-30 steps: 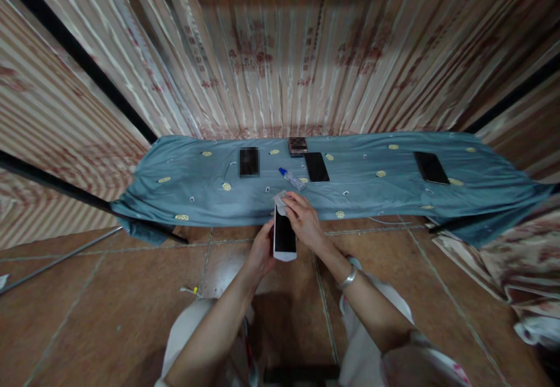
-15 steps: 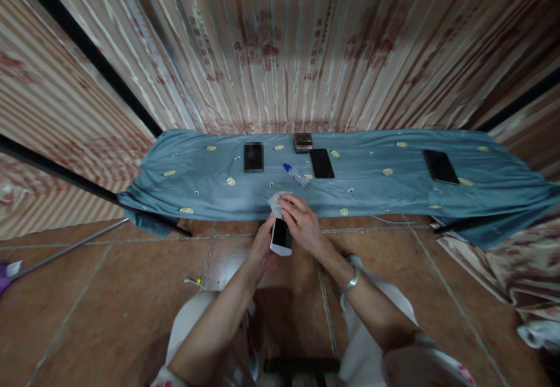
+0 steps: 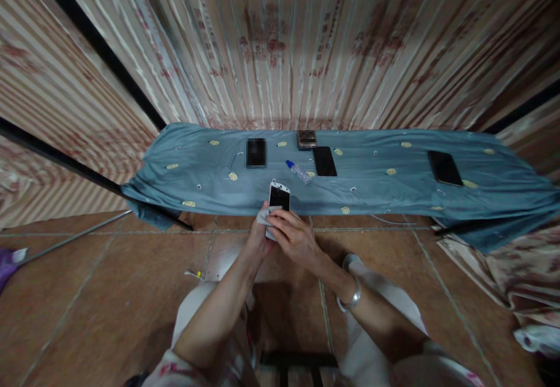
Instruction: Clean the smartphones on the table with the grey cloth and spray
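Observation:
A white smartphone [image 3: 280, 196] with a dark screen is gripped by my left hand [image 3: 259, 236] at its lower part, in front of the table's near edge. My right hand [image 3: 297, 236] pinches a pale wipe [image 3: 264, 216] and presses it against the phone's lower end. The wipe and my fingers hide that end of the phone. Just beyond, on the cloth, lies a clear bottle [image 3: 301, 173] with a blue cap. To its right is a dark tablet-like device [image 3: 324, 161].
The blue-green cloth [image 3: 210, 185] covers a long low table. On it sit another dark device [image 3: 256, 153], a small brownish box [image 3: 307, 139] and a black device [image 3: 445, 168] at right. Striped curtains [image 3: 280, 83] hang behind. Black poles [image 3: 100, 42] slant at the sides.
My right hand has moved the wipe from the phone's top down to its lower end. The phone's upper part now shows uncovered, and the view has shifted slightly.

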The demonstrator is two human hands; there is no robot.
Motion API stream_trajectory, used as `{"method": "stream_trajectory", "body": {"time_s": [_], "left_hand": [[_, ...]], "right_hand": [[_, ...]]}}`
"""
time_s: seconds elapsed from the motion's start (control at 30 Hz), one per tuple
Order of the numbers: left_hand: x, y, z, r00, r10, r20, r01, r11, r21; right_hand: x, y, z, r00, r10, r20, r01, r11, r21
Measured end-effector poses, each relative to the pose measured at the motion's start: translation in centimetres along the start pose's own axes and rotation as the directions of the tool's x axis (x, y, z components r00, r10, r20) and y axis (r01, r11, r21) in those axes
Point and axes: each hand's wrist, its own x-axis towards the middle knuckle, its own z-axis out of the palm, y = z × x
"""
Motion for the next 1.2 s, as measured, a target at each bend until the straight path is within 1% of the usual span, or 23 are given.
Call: {"method": "stream_trajectory", "body": {"time_s": [0.07,0.17,0.27,0.37,0.5,0.57,0.73,0.9,1.07,1.2], "left_hand": [[-0.1,0.2,0.3,0.999,-0.038,-0.026,0.037,0.999,-0.037],[-0.5,0.6,0.6,0.998,-0.058,0.009,0.058,0.998,-0.033],[-0.7,1.2,0.5,0.999,0.002,0.051,-0.002,1.0,0.002],[-0.5,1.8,0.4,0.996,0.06,0.067,-0.061,0.998,0.017],[-0.1,2.1,0.2,0.994,0.085,0.075,-0.084,0.996,-0.015],[0.0,2.1,0.2,0.993,0.083,0.081,-0.082,0.996,-0.017],[-0.4,1.9,0.4,0.994,0.037,0.103,-0.035,0.999,-0.022],[-0.6,1.6,0.9,0.997,0.014,0.074,-0.01,0.999,-0.046],[-0.7,0.9,0.9,0.996,0.03,0.079,-0.029,0.999,-0.016],[-0.8,0.4,0.9,0.999,0.017,0.051,-0.017,1.0,0.01]], "right_hand": [[-0.1,-0.4,0.0,1.0,-0.022,-0.004,0.022,1.0,-0.014],[-0.2,-0.6,-0.1,0.998,-0.061,-0.006,0.061,0.998,-0.02],[-0.2,-0.5,-0.2,0.998,-0.071,-0.004,0.071,0.997,-0.014],[-0.3,-0.1,-0.4,0.999,-0.048,0.013,0.048,0.999,-0.011],[-0.5,0.5,-0.6,1.0,-0.023,0.009,0.023,1.0,-0.008],[-0.5,0.9,-0.7,1.0,-0.004,0.01,0.004,1.0,0.002],[-0.5,2.0,-0.7,0.999,0.043,0.003,-0.043,0.999,0.004],[-0.2,3.2,-0.6,0.998,0.048,-0.038,-0.049,0.998,-0.027],[0.1,4.5,-0.7,0.997,0.064,-0.051,-0.066,0.996,-0.052],[0.2,4.4,-0.8,0.995,0.069,-0.074,-0.073,0.996,-0.053]]}}
